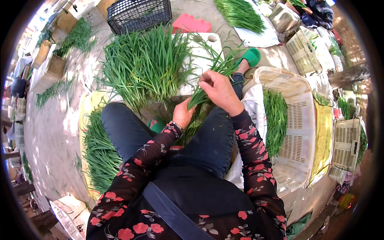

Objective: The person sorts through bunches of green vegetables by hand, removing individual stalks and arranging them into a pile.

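Note:
My left hand [183, 114] grips the lower part of a small bunch of Chinese chives [196, 97] between my knees. The bunch slants up to the right, its leaf tips fanning out past my right hand [219, 91]. That hand lies over the middle of the bunch with thumb and fingers drawn together on it; its palm side is hidden. Just ahead, a large pile of chives [147, 63] covers most of a white foam board [207, 42]. Loose leaves hang below my hands, partly in shadow.
By my left leg more chives [100, 153] lie on a yellow sack [85, 120]. At right stands a white plastic crate [300, 120] holding chives. Beyond the board are a black crate [139, 15] and a pink block [192, 24]. A person [318, 13] sits at the far right.

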A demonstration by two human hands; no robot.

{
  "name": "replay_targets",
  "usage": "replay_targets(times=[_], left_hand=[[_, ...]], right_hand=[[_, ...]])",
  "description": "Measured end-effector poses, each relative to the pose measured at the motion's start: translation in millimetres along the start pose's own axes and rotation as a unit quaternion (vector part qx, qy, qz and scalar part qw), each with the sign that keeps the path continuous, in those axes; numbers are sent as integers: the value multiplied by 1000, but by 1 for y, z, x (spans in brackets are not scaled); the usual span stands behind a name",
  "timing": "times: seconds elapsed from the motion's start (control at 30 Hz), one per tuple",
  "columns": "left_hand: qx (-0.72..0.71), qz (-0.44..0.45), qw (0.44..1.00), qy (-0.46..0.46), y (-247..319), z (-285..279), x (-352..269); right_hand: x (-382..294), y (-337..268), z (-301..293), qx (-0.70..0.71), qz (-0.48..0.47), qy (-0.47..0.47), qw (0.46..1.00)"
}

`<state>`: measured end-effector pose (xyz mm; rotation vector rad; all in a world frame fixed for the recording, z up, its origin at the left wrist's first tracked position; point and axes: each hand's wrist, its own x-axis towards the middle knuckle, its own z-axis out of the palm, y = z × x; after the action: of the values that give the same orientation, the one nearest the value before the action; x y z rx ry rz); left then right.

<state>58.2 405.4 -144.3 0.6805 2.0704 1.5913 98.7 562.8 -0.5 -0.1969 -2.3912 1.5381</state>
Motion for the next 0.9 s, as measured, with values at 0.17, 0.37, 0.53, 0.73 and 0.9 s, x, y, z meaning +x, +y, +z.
replay_targets(times=[0.17, 0.37, 0.53, 0.73, 0.9], left_hand=[[-147, -40, 988, 28, -15, 0, 13], [-504, -155, 849, 7, 39, -48, 35], [-607, -131, 782, -59, 53, -76, 43], [-655, -149, 738, -63, 54, -75, 41], [-704, -193, 683, -45, 50, -49, 40]], right_hand=[[-12, -4, -14, 625, 111, -72, 769], [-11, 151, -28, -305, 24, 216, 927], [34, 218, -40, -383, 346, 179, 838], [44, 218, -65, 102, 251, 286, 919], [2, 159, -28, 46, 204, 259, 943]])
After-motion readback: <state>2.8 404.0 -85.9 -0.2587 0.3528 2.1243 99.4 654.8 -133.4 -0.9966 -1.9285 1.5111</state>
